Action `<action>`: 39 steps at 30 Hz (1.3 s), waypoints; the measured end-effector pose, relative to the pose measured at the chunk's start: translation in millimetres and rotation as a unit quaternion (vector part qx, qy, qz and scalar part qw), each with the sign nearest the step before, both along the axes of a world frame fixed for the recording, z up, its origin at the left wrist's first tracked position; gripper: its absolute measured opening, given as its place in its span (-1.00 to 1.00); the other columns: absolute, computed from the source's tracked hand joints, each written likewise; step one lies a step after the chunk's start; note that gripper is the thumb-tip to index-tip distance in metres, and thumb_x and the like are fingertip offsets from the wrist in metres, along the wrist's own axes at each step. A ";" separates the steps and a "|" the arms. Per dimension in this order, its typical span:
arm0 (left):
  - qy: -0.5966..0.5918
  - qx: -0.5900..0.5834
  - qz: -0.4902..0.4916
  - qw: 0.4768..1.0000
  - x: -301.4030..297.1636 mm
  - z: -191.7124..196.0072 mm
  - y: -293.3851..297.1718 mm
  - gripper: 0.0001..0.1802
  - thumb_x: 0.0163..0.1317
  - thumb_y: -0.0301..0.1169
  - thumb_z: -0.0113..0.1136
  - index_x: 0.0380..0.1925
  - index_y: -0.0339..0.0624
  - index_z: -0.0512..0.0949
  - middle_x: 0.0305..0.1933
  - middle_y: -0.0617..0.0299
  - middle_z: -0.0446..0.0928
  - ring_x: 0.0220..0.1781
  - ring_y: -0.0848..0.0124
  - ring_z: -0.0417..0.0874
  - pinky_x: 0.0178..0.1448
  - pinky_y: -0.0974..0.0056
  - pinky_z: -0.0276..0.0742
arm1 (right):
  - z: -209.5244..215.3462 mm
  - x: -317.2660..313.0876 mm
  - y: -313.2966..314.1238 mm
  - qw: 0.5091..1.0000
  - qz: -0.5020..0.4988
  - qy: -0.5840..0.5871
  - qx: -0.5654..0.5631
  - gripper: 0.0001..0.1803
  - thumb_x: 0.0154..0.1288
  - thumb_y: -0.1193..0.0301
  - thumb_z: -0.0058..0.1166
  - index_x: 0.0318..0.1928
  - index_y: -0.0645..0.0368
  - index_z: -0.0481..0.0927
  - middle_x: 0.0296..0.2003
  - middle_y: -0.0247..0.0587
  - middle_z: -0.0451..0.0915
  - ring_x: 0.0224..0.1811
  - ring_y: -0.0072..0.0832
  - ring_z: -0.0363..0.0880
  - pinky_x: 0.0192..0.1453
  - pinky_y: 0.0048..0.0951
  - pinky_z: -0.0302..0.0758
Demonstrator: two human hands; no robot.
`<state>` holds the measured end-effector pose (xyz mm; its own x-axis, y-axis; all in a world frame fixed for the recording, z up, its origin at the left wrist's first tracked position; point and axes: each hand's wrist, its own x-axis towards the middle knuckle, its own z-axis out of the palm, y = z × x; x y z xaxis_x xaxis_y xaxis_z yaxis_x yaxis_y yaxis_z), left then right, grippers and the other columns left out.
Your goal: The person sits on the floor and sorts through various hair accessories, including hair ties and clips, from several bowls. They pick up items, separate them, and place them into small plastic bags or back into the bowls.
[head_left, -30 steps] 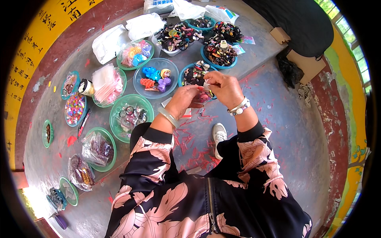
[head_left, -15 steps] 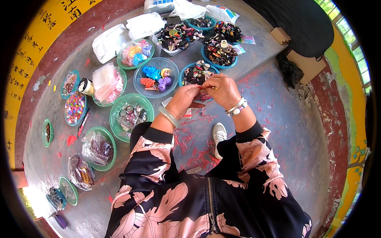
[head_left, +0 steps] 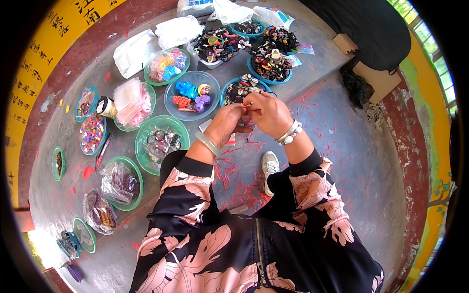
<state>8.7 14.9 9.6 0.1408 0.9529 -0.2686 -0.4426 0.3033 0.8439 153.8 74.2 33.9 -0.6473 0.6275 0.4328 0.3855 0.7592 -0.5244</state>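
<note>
A: Head view, looking down. We see the left hand [head_left: 225, 124] and the right hand [head_left: 267, 113] meet above a blue bowl of dark hair clips [head_left: 240, 91]. Why so close together?

B: Both sets of fingers pinch one small dark piece [head_left: 248, 108] between them, thumbs pressed to fingertips; we judge that two hands steady so small a part. What the piece is, we cannot tell.

A: And the surrounding dishes?

B: We note green bowls [head_left: 161, 139] of bagged parts and a clear blue bowl of bright clips [head_left: 192, 94] fanned along the concrete ledge [head_left: 312, 63], all near the hands, presumably for easy reach. Red scraps [head_left: 234, 183] lie on the floor by a white shoe [head_left: 269, 166].
</note>
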 end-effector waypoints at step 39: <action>0.035 0.056 0.007 0.998 -1.6 -5.3 -3.2 -0.68 0.27 -0.34 -0.14 -0.08 -0.30 0.44 -0.23 0.15 0.52 -0.22 0.38 0.58 -0.24 0.30 0.59 | -11.5 16.1 13.7 0.991 0.109 -0.044 0.062 -0.85 0.00 0.52 0.07 -0.34 0.15 0.59 -0.08 0.00 0.47 0.03 -0.10 0.39 0.06 -0.24 0.35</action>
